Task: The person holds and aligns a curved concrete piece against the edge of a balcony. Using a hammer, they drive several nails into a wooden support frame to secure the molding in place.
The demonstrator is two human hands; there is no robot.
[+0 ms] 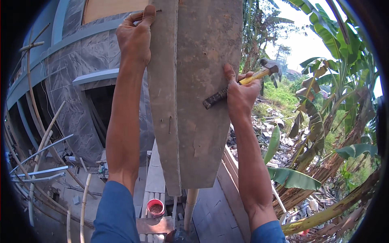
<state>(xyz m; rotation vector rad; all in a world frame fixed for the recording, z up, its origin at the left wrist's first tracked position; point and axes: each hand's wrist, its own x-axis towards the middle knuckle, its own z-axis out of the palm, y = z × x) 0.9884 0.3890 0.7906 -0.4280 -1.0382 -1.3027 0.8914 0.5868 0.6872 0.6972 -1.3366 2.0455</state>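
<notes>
Two upright grey-brown boards stand in front of me, a narrow board (162, 89) on the left and a wide board (208, 44) beside it. High at the narrow board's left edge, my left hand (135, 38) is closed, pinching a nail (159, 10) between thumb and fingers. Another nail (170, 124) sticks out of the narrow board lower down. My right hand (244, 95) grips a claw hammer (259, 74) around its handle, at the wide board's right edge. The hammer's head points up and right; its dark grip end lies across the board.
Far below the boards, a red bucket (155, 214) of brownish material stands on a pole platform (153, 178). Bamboo poles (85, 202) and a marble-clad wall (67, 89) are on the left. Banana plants (324, 93) and a rubble slope (279, 139) lie to the right.
</notes>
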